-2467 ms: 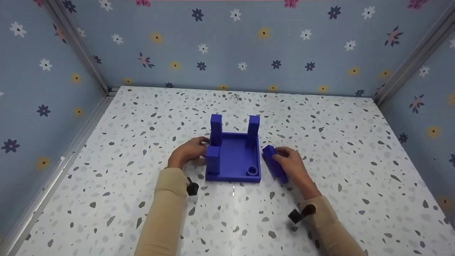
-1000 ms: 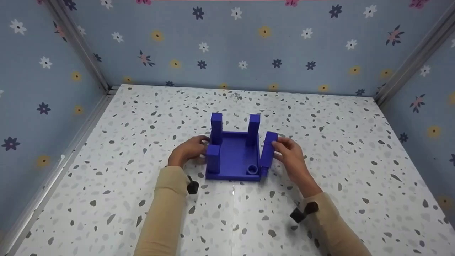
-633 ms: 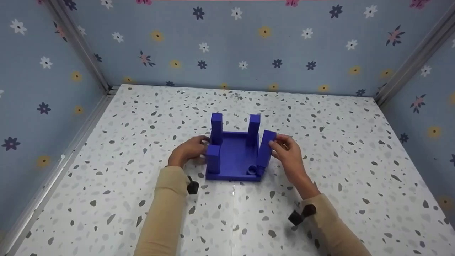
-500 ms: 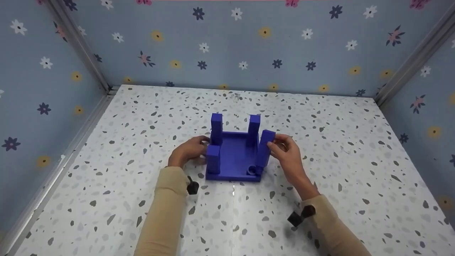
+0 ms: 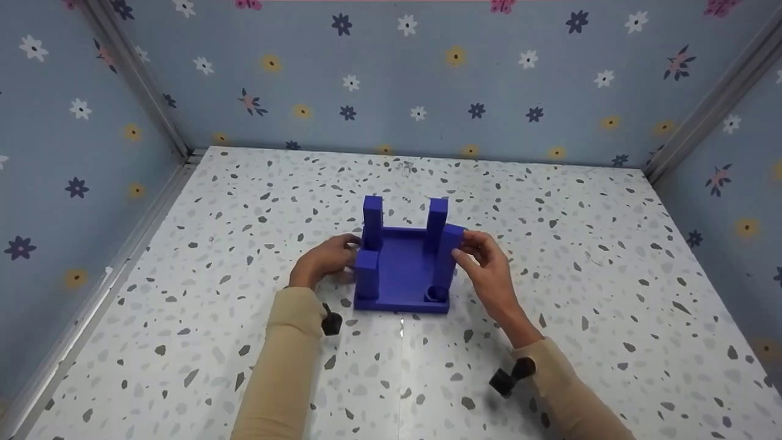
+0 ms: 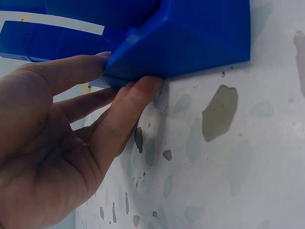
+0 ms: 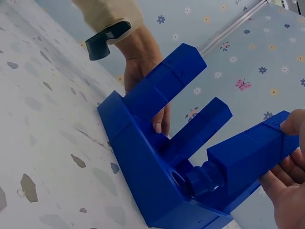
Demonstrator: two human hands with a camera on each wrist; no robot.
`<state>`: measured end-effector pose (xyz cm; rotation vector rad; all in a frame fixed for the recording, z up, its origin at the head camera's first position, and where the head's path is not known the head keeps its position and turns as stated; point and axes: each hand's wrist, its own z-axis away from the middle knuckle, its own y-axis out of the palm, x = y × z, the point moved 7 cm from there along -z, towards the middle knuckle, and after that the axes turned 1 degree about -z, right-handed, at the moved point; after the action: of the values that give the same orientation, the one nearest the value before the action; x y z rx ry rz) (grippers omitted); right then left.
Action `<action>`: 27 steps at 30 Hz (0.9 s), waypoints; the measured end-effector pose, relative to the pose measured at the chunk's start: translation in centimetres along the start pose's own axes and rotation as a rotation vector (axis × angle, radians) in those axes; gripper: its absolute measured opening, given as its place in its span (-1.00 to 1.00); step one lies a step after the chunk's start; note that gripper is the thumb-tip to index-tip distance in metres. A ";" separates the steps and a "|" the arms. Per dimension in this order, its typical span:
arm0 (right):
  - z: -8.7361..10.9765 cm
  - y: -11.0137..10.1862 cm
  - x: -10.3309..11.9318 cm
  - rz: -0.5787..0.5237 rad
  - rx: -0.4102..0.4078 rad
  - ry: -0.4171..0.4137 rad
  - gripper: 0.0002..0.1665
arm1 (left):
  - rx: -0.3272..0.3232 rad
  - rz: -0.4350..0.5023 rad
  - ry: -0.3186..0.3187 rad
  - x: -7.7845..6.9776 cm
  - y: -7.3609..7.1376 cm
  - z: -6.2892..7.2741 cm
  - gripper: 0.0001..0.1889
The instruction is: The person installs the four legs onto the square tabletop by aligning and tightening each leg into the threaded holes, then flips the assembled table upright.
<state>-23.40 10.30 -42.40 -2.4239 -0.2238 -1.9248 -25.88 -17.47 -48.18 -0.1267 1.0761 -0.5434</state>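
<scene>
A blue square base (image 5: 403,269) with a raised rim lies on the speckled tabletop. Three square blue posts stand at its corners, including the front left post (image 5: 366,275). My left hand (image 5: 327,256) grips the base's left side, thumb and fingertips against its edge. Between the thumb and fingers of my right hand (image 5: 492,275) is another blue post (image 5: 449,253), tilted over the front right corner. In the right wrist view, this post's ridged round peg (image 7: 205,179) is at the mouth of the ring-shaped socket (image 7: 178,180); whether it has entered cannot be told.
The white speckled tabletop (image 5: 256,201) spreads around the base. A blue flowered wall (image 5: 403,73) closes off the back, with similar panels and metal corner posts at both sides. Black wrist devices (image 5: 332,322) hang at both sleeves.
My right hand has lifted the loose post from beside the base, turned it peg down and brought it left to the front right socket. My left hand and the base have stayed put.
</scene>
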 end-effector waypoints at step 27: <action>0.9 0.3 0.1 0.012 0.239 -0.071 -0.50 | -0.008 0.007 0.021 0.0 0.0 -0.2 -0.41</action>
<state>-22.50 10.10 -42.51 -2.3325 -0.4146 -1.6981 -26.05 -17.49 -48.31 -0.1248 1.0990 -0.5353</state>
